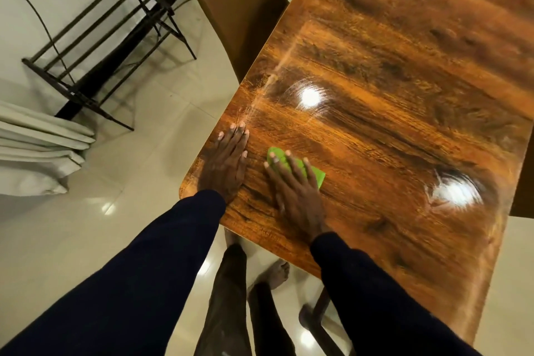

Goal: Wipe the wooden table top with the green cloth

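The wooden table top (390,72) fills the right of the head view, glossy, with two bright light reflections. A small green cloth (316,175) lies on it near the front left corner. My right hand (294,188) presses flat on the cloth, fingers spread, covering most of it. My left hand (226,165) rests flat on the bare wood at the table's left edge, fingers together, holding nothing. Both arms wear dark blue sleeves.
A brown chair (239,3) stands tucked at the table's left side. A black metal rack (107,46) stands on the pale tiled floor at the left. Folded white fabric (37,153) lies at the far left. My legs and bare foot (277,272) show below the table edge.
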